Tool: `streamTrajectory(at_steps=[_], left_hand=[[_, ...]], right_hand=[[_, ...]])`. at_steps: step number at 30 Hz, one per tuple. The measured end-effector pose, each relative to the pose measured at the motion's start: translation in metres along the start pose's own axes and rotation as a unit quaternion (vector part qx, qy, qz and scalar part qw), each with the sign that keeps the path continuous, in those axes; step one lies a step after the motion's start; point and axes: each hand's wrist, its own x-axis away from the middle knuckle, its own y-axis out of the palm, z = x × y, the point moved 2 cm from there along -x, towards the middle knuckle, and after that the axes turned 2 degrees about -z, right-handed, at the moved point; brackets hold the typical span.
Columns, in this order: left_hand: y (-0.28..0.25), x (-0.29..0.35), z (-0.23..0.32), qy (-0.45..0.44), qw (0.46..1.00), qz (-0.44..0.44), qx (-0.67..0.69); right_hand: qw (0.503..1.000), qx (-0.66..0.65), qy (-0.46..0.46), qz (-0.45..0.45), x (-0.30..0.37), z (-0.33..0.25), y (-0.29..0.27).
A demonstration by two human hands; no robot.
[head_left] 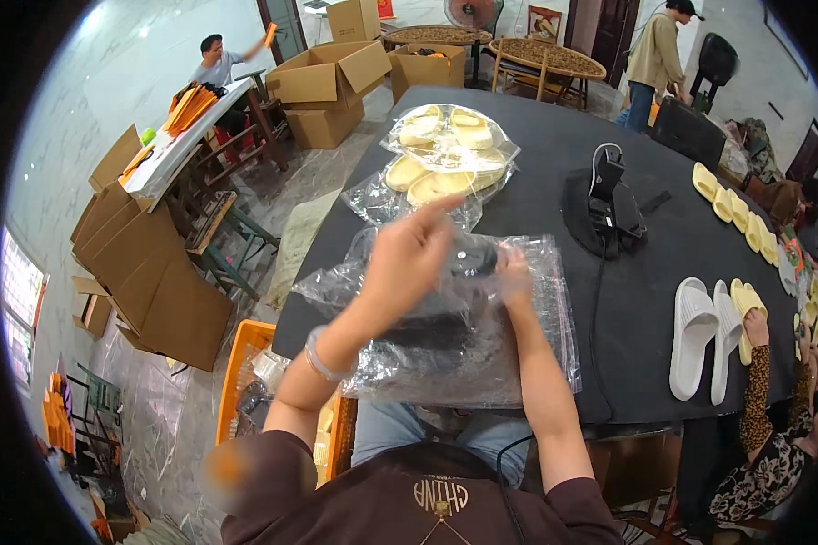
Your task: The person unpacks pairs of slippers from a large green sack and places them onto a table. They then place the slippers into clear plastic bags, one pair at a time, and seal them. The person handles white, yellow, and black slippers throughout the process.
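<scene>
My left hand [413,254] is over a stack of clear plastic bags [436,368] at the table's near edge. Its index finger stretches forward, and nothing shows in its grasp; motion blurs it. Fingers closed, my right hand [515,277] grips the edge of a clear plastic bag [468,295] lying on the stack. Between my hands a dark, blurred shape [468,255] shows by the bag; its kind cannot be made out. Just beyond lie bagged pairs of pale yellow slippers [441,186], one pack [448,130] resting partly on another.
A black device on a stand [613,204] with a cable occupies the table's middle. White slippers [693,336] and rows of yellow slippers [736,213] line the right side, where another person's hand [754,325] touches a slipper. An orange crate [236,381] stands left of my legs; cardboard boxes [327,82] stand behind.
</scene>
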Motion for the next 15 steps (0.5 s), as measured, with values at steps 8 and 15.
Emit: streamTrajectory(at_steps=[8, 15], left_hand=[[0.035, 0.111, -0.007, -0.096, 0.937, -0.334, 0.026], [-0.054, 0.145, -0.072, -0.026, 0.867, 0.313, -0.388]], right_hand=[[0.646, -0.703, 0.285, -0.087, -0.030, 0.028, -0.059], [0.970, -0.198, 0.083, 0.111, -0.026, -0.032, -0.156]])
